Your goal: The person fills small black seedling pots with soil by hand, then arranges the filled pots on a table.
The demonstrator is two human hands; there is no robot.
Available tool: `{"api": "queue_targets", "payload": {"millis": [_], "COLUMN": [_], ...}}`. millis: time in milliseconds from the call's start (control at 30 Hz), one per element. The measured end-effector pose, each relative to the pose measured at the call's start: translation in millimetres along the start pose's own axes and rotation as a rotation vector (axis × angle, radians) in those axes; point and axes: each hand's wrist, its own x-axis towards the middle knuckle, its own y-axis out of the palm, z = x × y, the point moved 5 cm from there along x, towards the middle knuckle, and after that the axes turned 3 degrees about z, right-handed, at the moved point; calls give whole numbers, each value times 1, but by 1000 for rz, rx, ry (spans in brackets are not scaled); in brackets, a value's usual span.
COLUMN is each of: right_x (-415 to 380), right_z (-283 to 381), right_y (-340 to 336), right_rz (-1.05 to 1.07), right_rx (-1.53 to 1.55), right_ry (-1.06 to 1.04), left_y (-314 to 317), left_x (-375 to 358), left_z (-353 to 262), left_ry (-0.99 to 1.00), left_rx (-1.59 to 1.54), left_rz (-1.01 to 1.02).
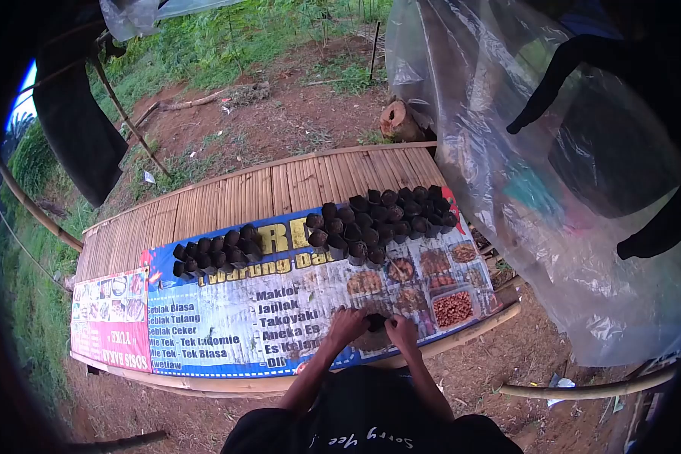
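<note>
Near the front edge of the bamboo table, my left hand [348, 325] and my right hand [402, 332] are on either side of a small black bag [375, 323], their fingers closed at its rim. The bag stands over a patch of dark soil [371, 340] on the printed banner [227, 325]. Just right of my right hand lies a clear tray of reddish-brown seeds or nuts [453, 308]. Beyond my hands stands a large cluster of black bags [371, 227], and a smaller cluster [216, 252] is farther left.
Bare bamboo slats [227, 189] form the table's far side. Clear plastic sheeting [499, 136] hangs at the right beside dark cloth. A cut log [399, 122] lies behind the table, and a bamboo pole [583, 391] is at the lower right.
</note>
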Motion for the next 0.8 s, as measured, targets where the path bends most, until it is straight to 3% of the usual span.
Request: {"api": "queue_targets", "payload": {"millis": [233, 367, 467, 500, 567, 700, 800], "right_x": [3, 13, -3, -3, -8, -8, -7], "right_z": [12, -2, 9, 11, 6, 0, -1], "right_y": [-11, 6, -4, -7, 0, 10, 17], "right_rz": [-48, 25, -23, -27, 204, 241, 155], "right_rx": [1, 21, -111, -111, -177, -135, -111], "right_ry": [-29, 39, 87, 95, 212, 215, 208], "left_y": [3, 18, 20, 15, 7, 4, 1], "left_x": [-5, -4, -5, -2, -3, 7, 15], "left_z": [1, 13, 17, 13, 5, -4, -8], "left_ry": [-85, -94, -97, -90, -79, 71, 62], "left_rx": [-90, -68, -63, -64, 7, 89, 114], "left_rz": [-45, 7, 31, 36, 43, 25, 98]}}
